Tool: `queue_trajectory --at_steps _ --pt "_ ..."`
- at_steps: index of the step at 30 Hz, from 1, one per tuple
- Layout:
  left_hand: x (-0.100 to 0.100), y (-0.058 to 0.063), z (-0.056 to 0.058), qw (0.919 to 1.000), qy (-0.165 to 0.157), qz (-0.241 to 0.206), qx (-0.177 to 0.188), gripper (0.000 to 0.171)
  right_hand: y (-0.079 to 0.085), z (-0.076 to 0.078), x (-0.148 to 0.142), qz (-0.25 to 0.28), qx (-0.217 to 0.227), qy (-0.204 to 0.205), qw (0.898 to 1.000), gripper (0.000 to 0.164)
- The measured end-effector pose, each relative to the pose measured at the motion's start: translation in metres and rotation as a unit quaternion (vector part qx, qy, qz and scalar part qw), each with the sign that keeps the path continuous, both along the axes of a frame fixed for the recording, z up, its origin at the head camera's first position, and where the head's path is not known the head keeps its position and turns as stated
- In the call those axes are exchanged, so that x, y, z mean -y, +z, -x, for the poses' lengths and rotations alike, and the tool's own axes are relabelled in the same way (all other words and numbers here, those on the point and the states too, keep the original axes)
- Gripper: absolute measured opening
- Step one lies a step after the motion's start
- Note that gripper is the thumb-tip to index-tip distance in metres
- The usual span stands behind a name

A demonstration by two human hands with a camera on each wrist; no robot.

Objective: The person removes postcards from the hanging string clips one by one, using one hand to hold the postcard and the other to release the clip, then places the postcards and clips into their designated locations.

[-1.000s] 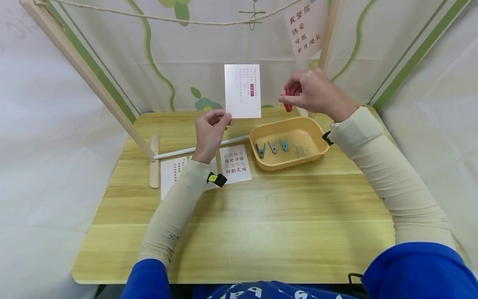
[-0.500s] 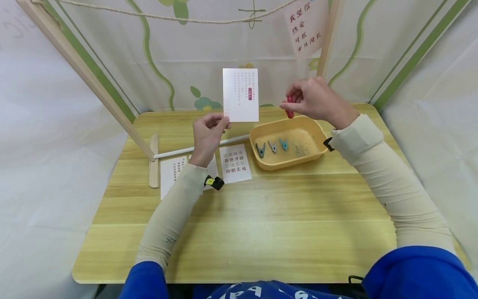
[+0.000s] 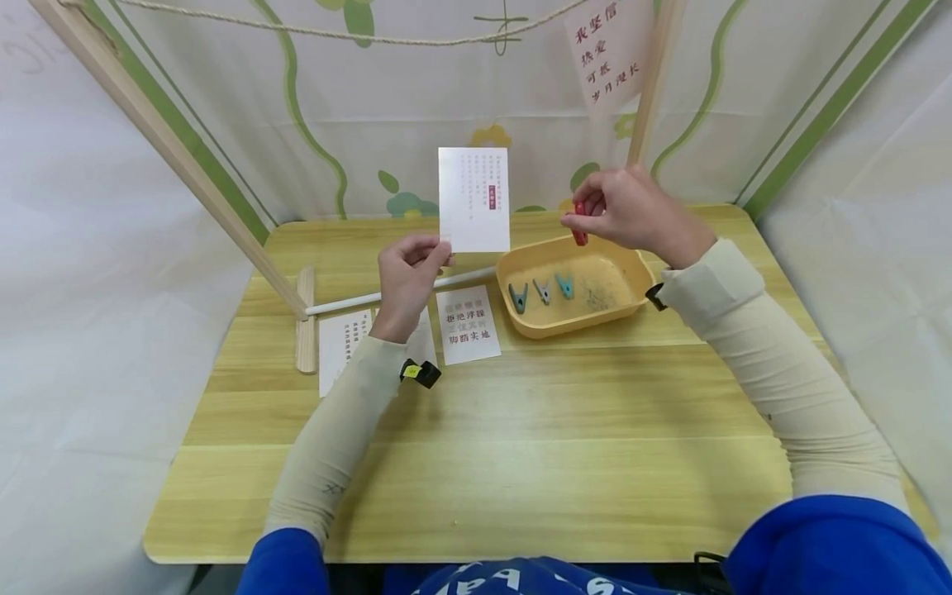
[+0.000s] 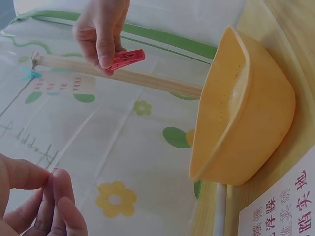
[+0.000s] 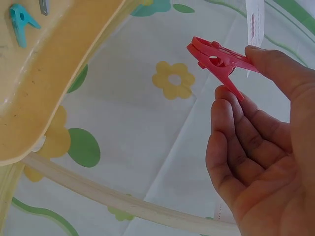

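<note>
My left hand pinches a white printed card by its lower left corner and holds it upright above the back of the table. To the right, my right hand holds a red clothespin between thumb and fingers, its two handles in the grip and its biting ends meeting. The clothespin is apart from the card. Below the right hand stands a yellow tray, with a dark grey clothespin, a light grey one and a teal one inside.
A rope runs across the top from a wooden post on the left. Another card hangs near the right post, under a teal clip. Several printed cards lie by a white rod.
Both hands have come down a little, the left with the card and the right with the red clothespin. The card has also drifted slightly left, the clothespin slightly right.
</note>
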State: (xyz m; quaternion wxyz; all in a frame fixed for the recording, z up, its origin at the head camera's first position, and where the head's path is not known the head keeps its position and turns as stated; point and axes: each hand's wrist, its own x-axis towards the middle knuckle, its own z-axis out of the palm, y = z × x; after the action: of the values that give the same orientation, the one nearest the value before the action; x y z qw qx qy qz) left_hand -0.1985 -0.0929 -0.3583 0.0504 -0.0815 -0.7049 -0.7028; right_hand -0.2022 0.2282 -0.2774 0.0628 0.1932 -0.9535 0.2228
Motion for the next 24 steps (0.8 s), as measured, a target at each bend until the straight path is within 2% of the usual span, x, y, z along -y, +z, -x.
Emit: queue_trajectory --at_steps 7,13,17,24 --pt "0.002 -0.003 -0.007 0.9999 0.002 0.000 0.012 0.008 -0.005 -0.002 -0.001 -0.004 -0.005 0.001 1.000 0.028" --pt "0.004 -0.006 -0.010 1.0000 -0.002 -0.003 0.008 0.010 -0.009 -0.003 -0.001 -0.004 -0.001 0.003 1.000 0.027" --pt "0.006 -0.007 -0.012 0.9998 -0.001 -0.003 0.020 0.010 -0.011 -0.004 -0.001 0.000 0.005 0.005 1.000 0.025" --pt "0.013 -0.010 -0.017 0.9993 0.003 0.015 0.035 0.011 -0.016 -0.005 0.000 0.003 -0.002 0.014 1.000 0.024"
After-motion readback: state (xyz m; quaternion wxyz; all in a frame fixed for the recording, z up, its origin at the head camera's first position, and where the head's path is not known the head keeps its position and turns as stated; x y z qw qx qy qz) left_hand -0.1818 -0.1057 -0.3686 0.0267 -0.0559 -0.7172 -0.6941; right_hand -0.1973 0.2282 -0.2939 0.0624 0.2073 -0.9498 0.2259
